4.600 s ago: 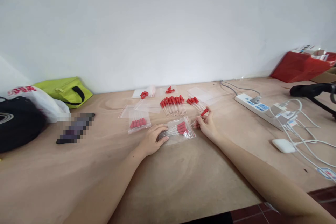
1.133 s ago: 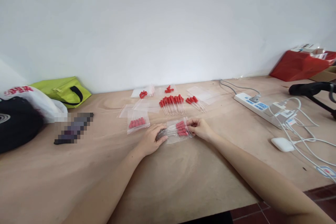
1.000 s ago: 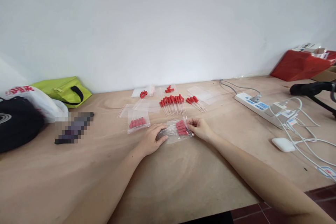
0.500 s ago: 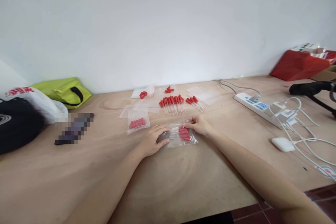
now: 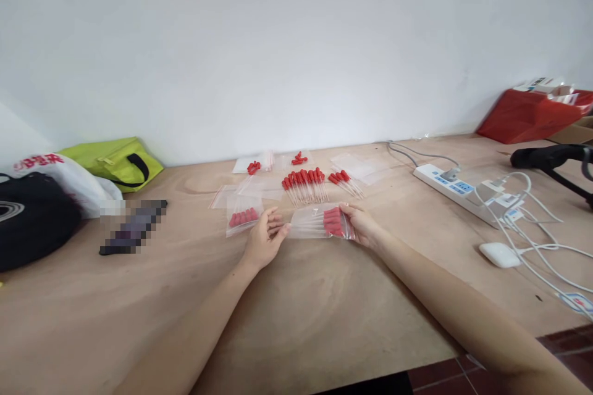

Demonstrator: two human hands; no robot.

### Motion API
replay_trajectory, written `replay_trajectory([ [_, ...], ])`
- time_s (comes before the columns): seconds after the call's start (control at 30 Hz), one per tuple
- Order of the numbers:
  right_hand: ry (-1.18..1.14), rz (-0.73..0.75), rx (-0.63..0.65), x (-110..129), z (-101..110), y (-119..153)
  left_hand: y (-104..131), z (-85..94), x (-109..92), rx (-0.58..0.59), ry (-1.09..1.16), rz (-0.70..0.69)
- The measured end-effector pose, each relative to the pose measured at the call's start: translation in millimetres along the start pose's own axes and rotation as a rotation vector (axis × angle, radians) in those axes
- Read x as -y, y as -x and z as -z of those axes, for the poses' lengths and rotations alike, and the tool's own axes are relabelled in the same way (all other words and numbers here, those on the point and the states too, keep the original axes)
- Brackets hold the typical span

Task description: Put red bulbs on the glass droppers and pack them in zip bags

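The fingers [image 5: 348, 210] of the right hand [image 5: 364, 225] grip the right end of a clear bag [image 5: 303, 229], near the centre of the frame. Their tips lie just beside the red ends of the sticks [image 5: 332, 222] inside it; the pale stems point left. At the bag's other end, the thumb of the left hand [image 5: 265, 239] reaches its left edge, with a gap between thumb and curled fingers; I cannot tell whether they pinch the plastic.

Just left of the left hand's fingertips, a second filled bag [image 5: 243, 217] lies on the desk [image 5: 319, 315], its red ends toward the bottom of the frame. Above the held bag, near the middle, is a row of loose red-ended sticks [image 5: 303, 179], with a smaller group [image 5: 345, 179] to its right. Farther up lie two clusters of small red pieces, one left [image 5: 253, 167] and one right [image 5: 299, 158].

At centre right stands a power strip [image 5: 445, 187] with plugs and white cables, and a white charger [image 5: 499, 255] below it. A red bag [image 5: 532, 117] sits at upper right. On the left are a yellow-green bag [image 5: 109, 157] and a black bag [image 5: 37, 216].
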State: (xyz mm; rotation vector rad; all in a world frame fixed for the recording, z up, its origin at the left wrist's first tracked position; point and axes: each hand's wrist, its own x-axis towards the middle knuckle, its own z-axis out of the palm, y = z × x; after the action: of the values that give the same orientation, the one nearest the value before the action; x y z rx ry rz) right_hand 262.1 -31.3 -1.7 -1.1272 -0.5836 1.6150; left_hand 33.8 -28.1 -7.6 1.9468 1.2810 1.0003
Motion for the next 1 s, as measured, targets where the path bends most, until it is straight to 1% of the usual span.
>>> replay_trajectory([
  [0.07, -0.085, -0.031, -0.006, 0.9, -2.6, 0.0, -1.6, -4.9, -2.1, -0.062, 0.137, 0.174],
  [0.13, -0.169, -0.037, 0.017, 0.0, -5.5, -0.1, -2.6, -9.9, -9.6, -0.092, 0.282, 0.335],
  [0.2, -0.225, -0.013, 0.035, -3.2, -9.1, 0.8, -2.4, -15.3, -20.4, -0.041, 0.478, 0.459],
  [0.27, -0.236, 0.019, 0.061, -8.1, -12.9, 3.4, -0.9, -21.5, -30.4, 0.071, 0.675, 0.51],
  [0.3, -0.223, 0.026, 0.09, -10.8, -14.6, 5.1, -0.1, -24.6, -34.1, 0.095, 0.753, 0.512],
  [0.33, -0.201, 0.026, 0.126, -13.5, -15.9, 7.0, 0.6, -27.5, -36.5, 0.083, 0.812, 0.507],
  [0.37, -0.173, 0.018, 0.164, -15.8, -16.7, 8.8, 0.6, -29.6, -37.6, 0.047, 0.856, 0.505],
  [0.43, -0.105, -0.023, 0.229, -18.9, -16.6, 11.8, -2.3, -29.5, -36.5, -0.055, 0.885, 0.514],
  [0.5, -0.039, -0.07, 0.268, -19.5, -14.4, 13.1, -11.1, -21.6, -32.2, -0.131, 0.826, 0.536],
  [0.57, 0.003, -0.099, 0.283, -18.1, -11.3, 12.9, -26.2, -6.3, -26.0, -0.2, 0.643, 0.545],
  [0.63, 0.018, -0.107, 0.282, -16.1, -8.5, 12.1, -45.2, 12.5, -18.3, -0.179, 0.572, 0.578],
  [0.7, 0.025, -0.103, 0.272, -14.7, -6.8, 11.6, -64.2, 29.6, -9.1, -0.13, 0.509, 0.624],
  [0.77, 0.034, -0.098, 0.273, -14.1, -6.3, 11.9, -79.5, 41.8, 1.3, -0.077, 0.434, 0.657],
  [0.8, 0.037, -0.096, 0.274, -14.1, -6.3, 12.3, -85.2, 46.0, 6.7, -0.07, 0.387, 0.666],
  [0.87, 0.042, -0.093, 0.275, -14.2, -6.6, 13.3, -92.9, 51.8, 17.4, -0.09, 0.267, 0.68],
  [1.0, 0.05, -0.086, 0.276, -15.3, -6.8, 14.0, -100.2, 65.0, 35.9, -0.19, -0.025, 0.666],
])
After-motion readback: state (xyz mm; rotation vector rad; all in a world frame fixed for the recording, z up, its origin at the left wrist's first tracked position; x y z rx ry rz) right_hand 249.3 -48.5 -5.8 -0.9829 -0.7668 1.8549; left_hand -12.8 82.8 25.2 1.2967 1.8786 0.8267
